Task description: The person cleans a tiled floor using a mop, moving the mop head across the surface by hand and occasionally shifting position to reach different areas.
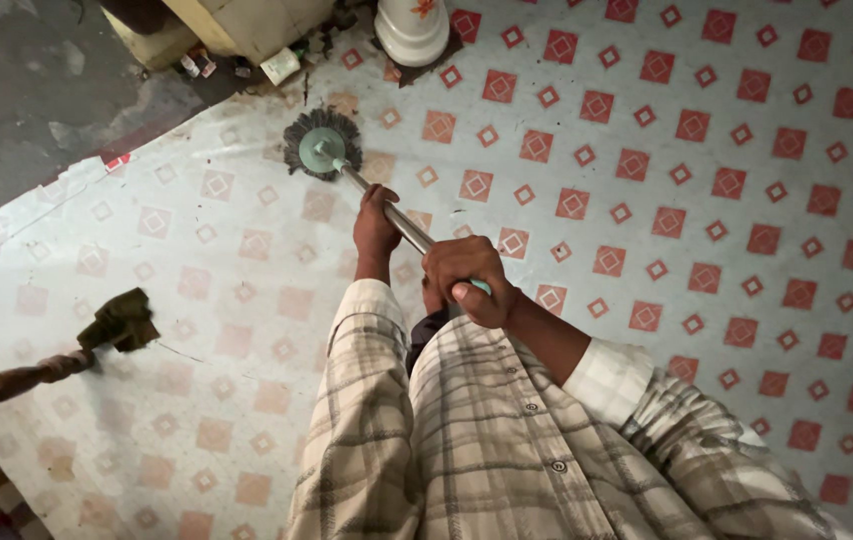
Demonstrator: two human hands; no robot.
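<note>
Head view: left hand (377, 225) and right hand (467, 280) both clench the mop (323, 146) handle (head on patterned floor (707, 200)).

hands (467, 280) hide part of mop handle (397, 222).

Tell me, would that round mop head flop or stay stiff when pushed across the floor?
The mop head probably flops: its dark strands splay flat around the green hub. The metal pole looks rigid, gripped by both the left hand and right hand.
</note>
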